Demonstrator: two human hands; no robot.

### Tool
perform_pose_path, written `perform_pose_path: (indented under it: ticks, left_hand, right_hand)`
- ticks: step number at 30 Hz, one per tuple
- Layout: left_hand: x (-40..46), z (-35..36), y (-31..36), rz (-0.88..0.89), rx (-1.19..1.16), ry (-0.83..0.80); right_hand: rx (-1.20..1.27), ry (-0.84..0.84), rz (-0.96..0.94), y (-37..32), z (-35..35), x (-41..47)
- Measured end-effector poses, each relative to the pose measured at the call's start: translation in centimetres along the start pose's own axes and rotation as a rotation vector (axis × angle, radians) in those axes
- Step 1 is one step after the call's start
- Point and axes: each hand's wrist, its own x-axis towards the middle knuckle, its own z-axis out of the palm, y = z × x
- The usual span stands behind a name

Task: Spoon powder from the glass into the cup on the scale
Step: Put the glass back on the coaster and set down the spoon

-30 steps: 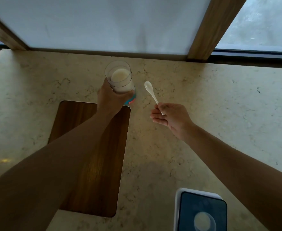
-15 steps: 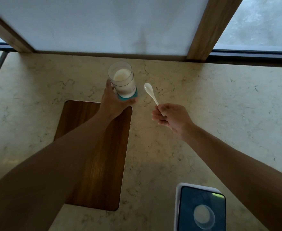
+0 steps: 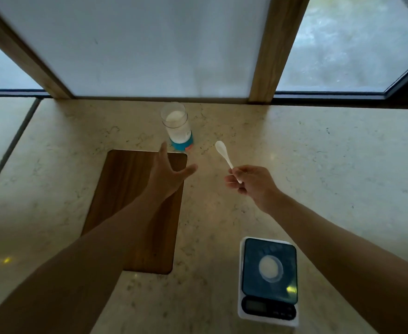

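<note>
No brand, label or legible writing can be made out on any item; the scale's display is dark and its buttons too small to read.

The glass [image 3: 176, 125] stands upright on the table [image 3: 318, 153], near the far edge below the window frame. It holds white powder to well above half height. Its base is blue, with a small red mark at the lower right. Its long axis is vertical, mouth up.

The left hand [image 3: 168, 175] is apart from the glass, just on the near side of it, over the far right corner of the wooden board [image 3: 125, 189]. Its grip is released: fingers spread, thumb pointing right, nothing held.

The right hand [image 3: 252, 184] is clenched around the handle end of a white spoon [image 3: 223, 153]. The spoon's long axis runs diagonally, bowl toward the far left and handle toward the near right. The bowl lies to the right of the glass base, apart from it. Whether the bowl carries powder cannot be told.

The scale [image 3: 268, 280] sits on the table at the near right, well apart from the glass, display end toward the person. A cup [image 3: 270, 268] stands at the middle of its dark platform, seen from above, with white contents.

The board lies flat on the table, left of the scale, long axis running near to far.
</note>
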Motion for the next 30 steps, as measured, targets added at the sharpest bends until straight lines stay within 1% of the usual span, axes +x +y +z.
perform_pose_path:
  ticks: [5,13,19,23,30]
  left_hand:
    - [-5.0,0.4,0.5,0.010,0.041,-0.030]
    - [-11.4,2.2,0.1,0.111,-0.048,-0.125]
    - [-14.9,3.9,-0.3,0.160,-0.013,-0.199]
    - [-16.9,5.6,-0.7,0.180,0.060,-0.221]
    - [-19.9,8.0,-1.6,0.225,0.127,-0.258]
  right_hand:
    - [-0.069,0.061,-0.017,1.2,-1.8,-3.8]
    - [-0.102,0.143,-0.025,4.3,-4.9,-9.3]
    - [-0.111,0.213,-0.041,8.0,-8.0,-12.4]
    - [-0.124,0.254,-0.044,10.6,-10.0,-14.5]
    - [-0.146,0.291,0.028,16.4,-12.8,-17.3]
